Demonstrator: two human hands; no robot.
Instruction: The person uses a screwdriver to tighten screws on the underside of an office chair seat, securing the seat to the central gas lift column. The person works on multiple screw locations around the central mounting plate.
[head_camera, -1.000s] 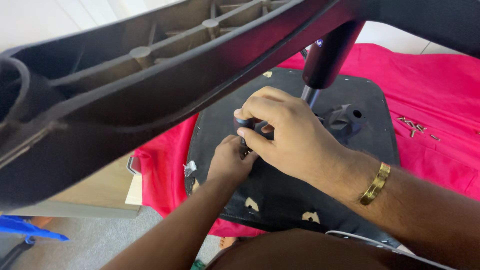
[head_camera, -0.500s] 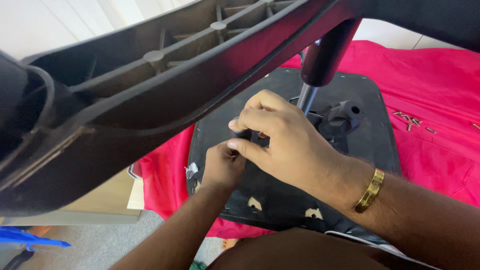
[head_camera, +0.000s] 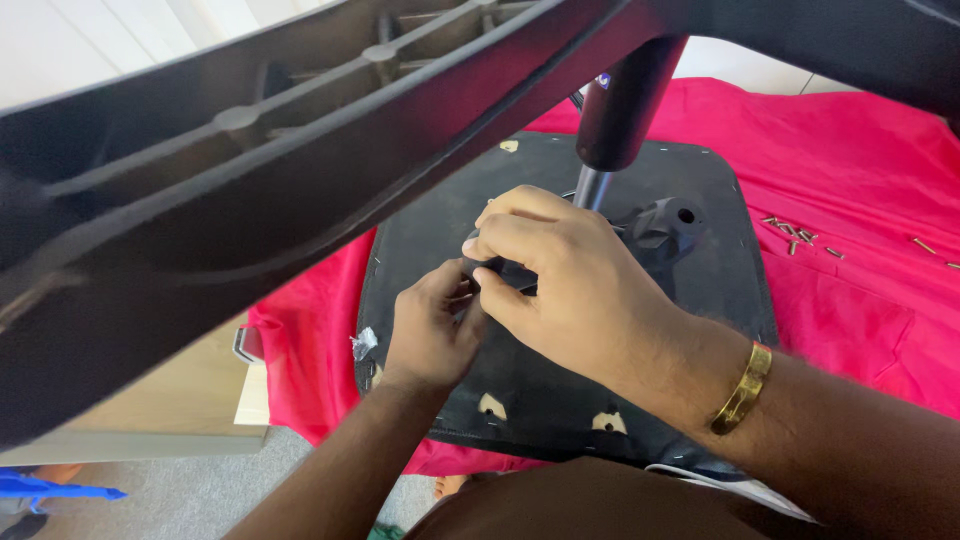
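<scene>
An upturned black chair seat (head_camera: 700, 300) lies on a red cloth (head_camera: 860, 160). A black gas cylinder (head_camera: 625, 105) rises from the black mechanism (head_camera: 662, 225) at the seat's middle. My right hand (head_camera: 575, 285), with a gold bangle on the wrist, pinches a small black part (head_camera: 500, 272) over the seat. Just below it, my left hand (head_camera: 432, 330) has its fingers closed at the same part. A black star-base leg (head_camera: 280, 190) crosses the foreground and hides the upper left.
Several loose screws (head_camera: 795, 235) lie on the red cloth to the right of the seat. A pale wooden surface (head_camera: 130, 400) shows at the left edge, grey carpet (head_camera: 180, 500) below it, and a blue object (head_camera: 50, 492) at the bottom left.
The view has shifted slightly. Both hands stay together at the small black part, and my right hand's fingers have turned a little.
</scene>
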